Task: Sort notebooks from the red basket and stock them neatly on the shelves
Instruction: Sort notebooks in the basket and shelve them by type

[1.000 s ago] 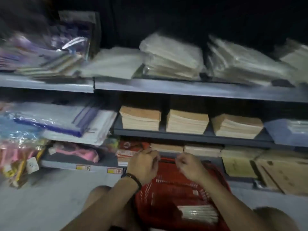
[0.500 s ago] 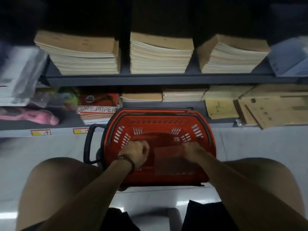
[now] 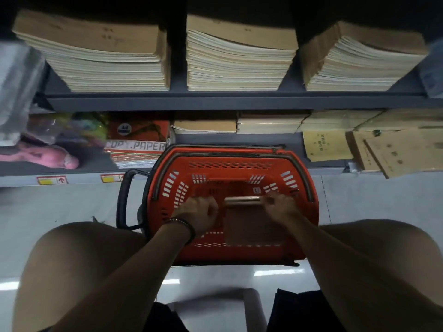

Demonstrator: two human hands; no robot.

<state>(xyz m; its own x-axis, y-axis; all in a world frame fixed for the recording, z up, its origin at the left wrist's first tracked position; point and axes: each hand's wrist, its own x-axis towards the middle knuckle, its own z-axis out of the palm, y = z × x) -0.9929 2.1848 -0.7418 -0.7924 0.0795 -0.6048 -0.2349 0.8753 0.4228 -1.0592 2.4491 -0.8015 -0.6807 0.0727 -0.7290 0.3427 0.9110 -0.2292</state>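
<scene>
A small stack of notebooks (image 3: pixel 242 202) is held between the left hand (image 3: pixel 200 215) and the right hand (image 3: pixel 279 206), fingers curled onto its two ends. Its long axis is laid left to right, inside the red basket (image 3: pixel 230 168), nearer the basket's front wall. The right hand is seated more firmly; the shelves (image 3: pixel 230 100) are found directly beyond the basket's far rim.

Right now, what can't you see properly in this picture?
- Head view: how many notebooks are in the red basket; both hands cover them.
- Left hand: its grip is blurred.
- Right hand: fingers hidden behind the notebooks.
- Top shelf stacks: the top edge cuts them off.
</scene>
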